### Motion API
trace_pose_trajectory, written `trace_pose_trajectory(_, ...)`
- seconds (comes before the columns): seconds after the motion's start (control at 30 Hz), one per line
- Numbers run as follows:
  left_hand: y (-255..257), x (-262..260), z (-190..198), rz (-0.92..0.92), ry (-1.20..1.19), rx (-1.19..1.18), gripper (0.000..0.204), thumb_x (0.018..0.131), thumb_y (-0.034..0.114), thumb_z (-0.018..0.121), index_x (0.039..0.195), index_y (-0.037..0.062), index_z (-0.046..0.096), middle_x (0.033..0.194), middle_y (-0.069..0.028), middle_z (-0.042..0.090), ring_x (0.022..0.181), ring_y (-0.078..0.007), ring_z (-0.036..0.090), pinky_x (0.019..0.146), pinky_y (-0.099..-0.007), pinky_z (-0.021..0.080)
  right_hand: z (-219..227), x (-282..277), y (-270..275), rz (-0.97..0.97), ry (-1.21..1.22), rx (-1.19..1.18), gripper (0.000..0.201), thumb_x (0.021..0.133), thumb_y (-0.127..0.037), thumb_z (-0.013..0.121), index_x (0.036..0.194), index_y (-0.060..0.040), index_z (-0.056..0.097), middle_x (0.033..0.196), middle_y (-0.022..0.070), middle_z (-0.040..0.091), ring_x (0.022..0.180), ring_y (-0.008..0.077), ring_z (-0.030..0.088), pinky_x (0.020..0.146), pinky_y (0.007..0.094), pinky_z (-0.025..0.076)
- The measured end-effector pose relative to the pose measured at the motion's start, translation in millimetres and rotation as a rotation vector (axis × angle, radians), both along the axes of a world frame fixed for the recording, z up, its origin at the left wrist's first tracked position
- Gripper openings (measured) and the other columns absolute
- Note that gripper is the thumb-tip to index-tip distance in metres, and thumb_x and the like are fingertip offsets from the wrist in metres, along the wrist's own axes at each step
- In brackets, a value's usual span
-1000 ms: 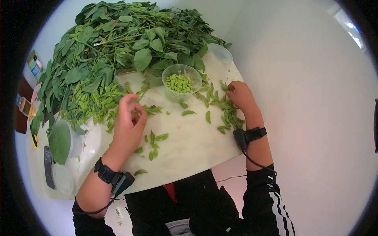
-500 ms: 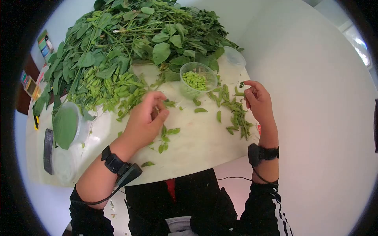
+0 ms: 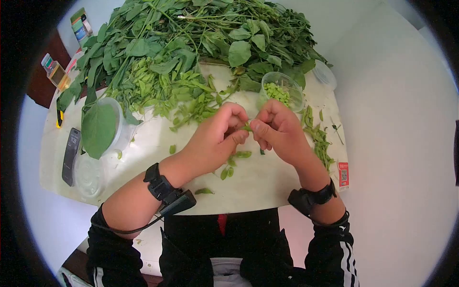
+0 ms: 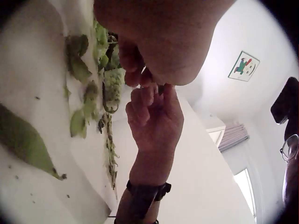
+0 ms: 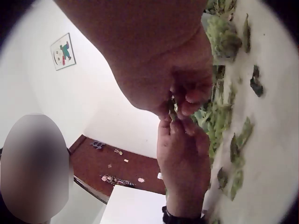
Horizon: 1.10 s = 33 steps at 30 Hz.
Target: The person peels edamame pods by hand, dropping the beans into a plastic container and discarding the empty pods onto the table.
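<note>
Both hands meet over the table in the head view, fingertips close together. A green pod (image 3: 245, 127) is pinched between the left hand (image 3: 213, 140) and the right hand (image 3: 282, 134). The pod (image 5: 173, 109) also shows between the fingertips in the right wrist view. Just behind the right hand stands a clear bowl (image 3: 300, 98) holding shelled green beans (image 3: 277, 93). Several loose pods (image 3: 229, 170) lie below the left hand, and a row of pods (image 3: 319, 138) lies right of the right hand.
Leafy stalks (image 3: 191, 38) cover the back of the table (image 3: 258, 191). At left are a phone (image 3: 71, 156), a tub (image 3: 123, 129) with a large leaf (image 3: 99, 129), a clear lid (image 3: 89, 177) and a bottle (image 3: 56, 72). A red card (image 3: 344, 175) lies at the right edge.
The right hand has come left from the pods at the right edge to meet the left hand, which has also moved right. The head view has shifted, and a pod is now held between them.
</note>
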State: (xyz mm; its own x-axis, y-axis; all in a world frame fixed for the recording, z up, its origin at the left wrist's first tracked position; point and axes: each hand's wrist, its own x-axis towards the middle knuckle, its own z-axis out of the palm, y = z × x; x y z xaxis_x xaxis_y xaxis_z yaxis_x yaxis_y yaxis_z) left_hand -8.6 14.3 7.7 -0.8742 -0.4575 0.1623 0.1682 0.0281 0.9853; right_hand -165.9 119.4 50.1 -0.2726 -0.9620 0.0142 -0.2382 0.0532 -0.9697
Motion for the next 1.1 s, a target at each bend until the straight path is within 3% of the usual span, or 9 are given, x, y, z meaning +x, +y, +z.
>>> trace_pose_trajectory(0.1,-6.1,0.1,-2.1,0.068,0.036,-0.165,0.023,0.09,0.003,0.057,0.109,0.0054,0.043,0.074,-0.0035,0.057,0.062,-0.0103,0.049,0.057,-0.0248,0.04,6.5,-2.8,-8.0,0.123,-0.049,0.21,0.009,0.094,-0.014,0.057,0.093,-0.0059,0.053,0.068,0.0006,0.057,0.051,0.0069,0.048,0.046,0.021,0.038)
trace_pose_trajectory(0.17,-6.8,-0.1,-2.1,0.047,0.027,-0.128,0.024,0.09,0.002,0.056,0.109,0.0052,0.043,0.072,-0.0031,0.055,0.062,-0.0096,0.048,0.057,-0.0244,0.039,0.3,-4.1,-8.8,0.151,0.227,0.142,0.015,0.095,-0.018,0.056,0.095,-0.0039,0.059,0.064,0.0015,0.058,0.051,0.0085,0.05,0.047,0.0228,0.039)
trace_pose_trajectory(0.2,-6.5,0.1,-2.3,0.024,0.021,-0.085,0.025,0.089,0.001,0.056,0.109,0.0049,0.043,0.071,-0.0026,0.054,0.062,-0.0089,0.047,0.057,-0.024,0.037,-4.5,-6.3,-10.3,0.157,0.221,0.146,0.015,0.095,-0.018,0.056,0.095,-0.0039,0.059,0.064,0.0015,0.058,0.051,0.0085,0.05,0.047,0.0228,0.039)
trace_pose_trajectory(0.27,-6.4,1.4,-2.5,0.019,-0.014,-0.047,0.024,0.089,0.001,0.056,0.109,0.0047,0.043,0.071,-0.0021,0.053,0.062,-0.0084,0.046,0.057,-0.0238,0.037,-14.3,-13.1,-10.2,0.219,0.58,-0.039,0.016,0.093,-0.017,0.059,0.089,-0.0021,0.062,0.062,0.0045,0.057,0.051,0.0106,0.051,0.048,0.0259,0.041)
trace_pose_trajectory(0.4,-6.6,-0.2,-5.6,0.022,-0.007,0.026,0.024,0.089,0.001,0.054,0.109,0.0045,0.043,0.07,-0.0009,0.051,0.064,-0.0071,0.045,0.058,-0.0235,0.037,-21.8,-16.6,-8.9,0.314,0.52,-0.097,0.013,0.089,-0.015,0.063,0.084,-0.002,0.062,0.062,0.0084,0.056,0.049,0.0151,0.051,0.049,0.0285,0.04)
trace_pose_trajectory(0.47,-7.9,-0.6,-6.8,0.019,-0.043,-0.015,0.023,0.09,0.003,0.054,0.11,0.0051,0.043,0.072,-0.0009,0.052,0.064,-0.0068,0.045,0.058,-0.0228,0.037,-19.6,-14.9,-9.9,0.275,0.619,-0.11,0.016,0.085,-0.02,0.064,0.081,-0.006,0.059,0.065,0.0159,0.055,0.06,0.0357,0.057,0.053,0.0419,0.042)
trace_pose_trajectory(0.7,-5.7,-3.7,-4.8,-0.008,-0.1,0.122,0.021,0.093,0.0,0.052,0.109,0.006,0.04,0.073,0.0,0.053,0.063,-0.0057,0.045,0.056,-0.0213,0.036,-29.7,-11.7,-8.1,0.319,0.787,-0.216,0.018,0.082,-0.024,0.067,0.082,-0.0085,0.057,0.067,0.0118,0.059,0.066,0.0352,0.059,0.057,0.0448,0.045)
trace_pose_trajectory(0.87,-5.2,-3.2,2.0,-0.011,-0.171,0.243,0.023,0.093,0.0,0.051,0.11,0.0073,0.037,0.07,0.0014,0.052,0.059,-0.0047,0.043,0.053,-0.0208,0.034,-28.6,-11.2,-5.9,0.312,1.053,-0.378,0.015,0.076,-0.021,0.067,0.075,-0.0103,0.056,0.064,0.0049,0.056,0.064,0.0266,0.059,0.055,0.0392,0.046)
trace_pose_trajectory(1.1,-6.6,-1.8,5.6,-0.118,-0.259,0.529,0.014,0.095,0.009,0.051,0.106,0.0096,0.042,0.064,0.003,0.047,0.051,-0.0048,0.041,0.044,-0.0198,0.025,-24.9,-14.9,-5.7,0.311,1.201,-0.591,0.016,0.068,-0.014,0.074,0.076,-0.0079,0.062,0.061,0.0037,0.05,0.055,0.0229,0.051,0.05,0.035,0.041)
